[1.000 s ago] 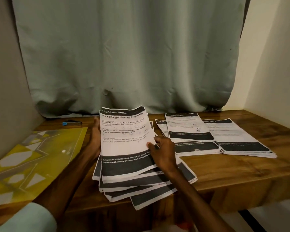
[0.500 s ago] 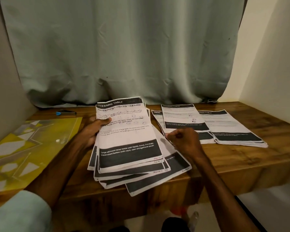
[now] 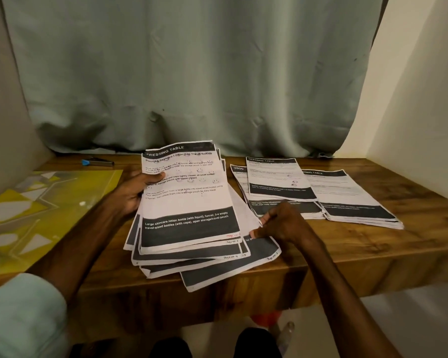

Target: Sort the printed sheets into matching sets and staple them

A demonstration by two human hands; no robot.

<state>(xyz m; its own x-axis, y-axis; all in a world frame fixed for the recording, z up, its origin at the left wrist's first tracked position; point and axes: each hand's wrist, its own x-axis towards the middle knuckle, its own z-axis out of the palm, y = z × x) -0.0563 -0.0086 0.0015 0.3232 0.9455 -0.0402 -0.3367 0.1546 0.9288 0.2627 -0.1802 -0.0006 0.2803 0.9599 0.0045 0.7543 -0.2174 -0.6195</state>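
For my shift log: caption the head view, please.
Sorting: left hand holds top sheets, right hand pinches lower sheet on wooden table.

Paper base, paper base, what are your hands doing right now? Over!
Left hand grips top sheets by their left edge. Right hand pinches lower sheet at its right edge. Stapler lies untouched, back left on table. Nothing blocking.

L sleeve [image 3: 21,313] pale mint, ends near elbow; R forearm [image 3: 347,293] bare
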